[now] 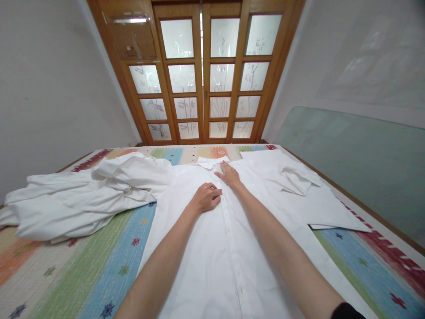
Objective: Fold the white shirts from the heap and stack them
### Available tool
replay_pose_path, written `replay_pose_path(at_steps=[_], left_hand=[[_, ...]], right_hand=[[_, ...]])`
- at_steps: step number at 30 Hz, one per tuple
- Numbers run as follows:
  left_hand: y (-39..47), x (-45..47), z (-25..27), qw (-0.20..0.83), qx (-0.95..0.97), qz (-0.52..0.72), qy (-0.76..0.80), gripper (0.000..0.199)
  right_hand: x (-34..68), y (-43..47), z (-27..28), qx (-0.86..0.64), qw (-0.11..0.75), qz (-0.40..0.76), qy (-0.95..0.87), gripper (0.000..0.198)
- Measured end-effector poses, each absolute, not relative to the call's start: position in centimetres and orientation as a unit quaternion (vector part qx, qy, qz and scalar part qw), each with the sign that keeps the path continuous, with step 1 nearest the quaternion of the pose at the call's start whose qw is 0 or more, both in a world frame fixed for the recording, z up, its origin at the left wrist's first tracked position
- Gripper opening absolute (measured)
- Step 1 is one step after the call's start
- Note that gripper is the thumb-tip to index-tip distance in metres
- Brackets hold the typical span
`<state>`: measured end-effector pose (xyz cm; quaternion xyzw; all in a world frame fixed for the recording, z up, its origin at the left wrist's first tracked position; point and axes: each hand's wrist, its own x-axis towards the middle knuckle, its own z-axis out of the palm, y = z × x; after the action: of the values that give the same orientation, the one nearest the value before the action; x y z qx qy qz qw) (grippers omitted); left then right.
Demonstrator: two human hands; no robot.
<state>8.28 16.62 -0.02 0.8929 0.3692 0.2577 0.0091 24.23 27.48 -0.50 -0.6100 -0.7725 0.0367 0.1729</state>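
White shirt (206, 252), striped cloth (83, 261) beneath — wooden glass-paned doors (206, 75) beyond; pale walls (49, 88)

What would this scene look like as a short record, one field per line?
Garment: white shirt, laid out front up
Left hand: on the shirt's front beside the button strip, fingers curled
Right hand: at the shirt, just below the collar; whether it pinches cloth, I can't tell
Far left: rumpled white cloth
Surface: striped, patterned cover
Background: wooden doors with glass panes
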Motion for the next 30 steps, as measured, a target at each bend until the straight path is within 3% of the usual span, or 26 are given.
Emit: replay_pose_path(at_steps=[7,14,30], left_hand=[[16.8,8.2,-0.3,-0.002,0.892,0.267,0.364,0.020],[17.0,8.4,-0.4,0.020,0.886,0.267,0.379,0.018],[16.6,8.1,0.4,0.093,0.864,0.302,0.392,0.033]], right_hand=[[23.7,27.6,-0.2,-0.724,0.168,0.069,-0.665,0.100],[22.4,28.0,-0.4,-0.767,0.181,0.087,-0.609,0.111],[23.8,25.1,-0.5,-0.705,0.137,0.096,-0.689,0.100]])
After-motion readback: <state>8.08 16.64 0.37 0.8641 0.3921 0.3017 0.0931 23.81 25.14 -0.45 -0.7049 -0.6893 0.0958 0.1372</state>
